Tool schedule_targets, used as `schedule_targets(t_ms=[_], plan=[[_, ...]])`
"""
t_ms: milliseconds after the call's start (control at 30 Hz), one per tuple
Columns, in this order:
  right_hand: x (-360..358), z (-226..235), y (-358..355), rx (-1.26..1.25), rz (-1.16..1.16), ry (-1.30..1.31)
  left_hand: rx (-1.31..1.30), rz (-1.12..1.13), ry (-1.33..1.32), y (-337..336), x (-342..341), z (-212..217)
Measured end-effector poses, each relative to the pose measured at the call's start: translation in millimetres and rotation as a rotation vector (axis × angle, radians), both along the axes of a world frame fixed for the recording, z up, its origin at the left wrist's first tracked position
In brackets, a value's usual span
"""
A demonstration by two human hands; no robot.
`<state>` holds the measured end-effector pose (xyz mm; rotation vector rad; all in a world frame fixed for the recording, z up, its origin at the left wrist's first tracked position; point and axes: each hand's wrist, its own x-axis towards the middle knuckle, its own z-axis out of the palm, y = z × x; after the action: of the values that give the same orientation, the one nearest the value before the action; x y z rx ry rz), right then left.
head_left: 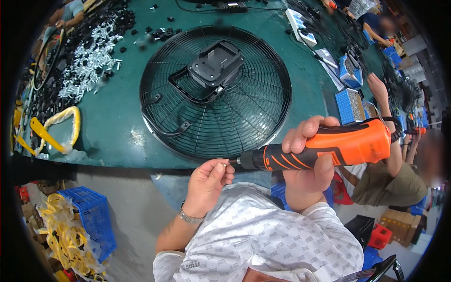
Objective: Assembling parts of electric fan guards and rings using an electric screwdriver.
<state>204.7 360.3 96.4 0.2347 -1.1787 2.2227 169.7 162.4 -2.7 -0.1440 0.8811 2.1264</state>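
My right hand (303, 176) is wrapped round an orange and black electric screwdriver (359, 143), held level with its bit pointing left. At the bit's tip, my left hand (206, 183) is closed in a pinch on a small metal piece (225, 165) that looks like a screw, largely covered by the fingers. Just beyond both hands lies a round black wire fan guard (253, 113) on the green table (110, 136). A square black housing (218, 63) sits on the guard's middle, with a black bracket handle (181, 89) beside it. A curved black tube handle (157, 124) is at its near left.
Loose silver screws (94, 56) and black parts cover the table's far left. A yellow handle (73, 127) lies nearer. Blue boxes of small hardware (347, 105) and a white power strip (296, 23) are at right. A blue crate (94, 221) stands on the floor; other people work nearby.
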Motion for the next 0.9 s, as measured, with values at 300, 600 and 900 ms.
schedule_targets(t_ms=[300,600,900], plan=[[-6.5,-9.3,-3.9,0.140,0.018,0.085,-0.023,-0.029,0.015,4.2,-1.6,-7.4],[18.7,-11.7,-8.0,0.095,0.014,0.081,-0.175,-0.094,0.277,-9.7,19.2,-7.1],[43.5,-13.0,8.6,0.195,0.006,0.085,-0.321,-0.280,0.628,3.8,17.5,-7.7]])
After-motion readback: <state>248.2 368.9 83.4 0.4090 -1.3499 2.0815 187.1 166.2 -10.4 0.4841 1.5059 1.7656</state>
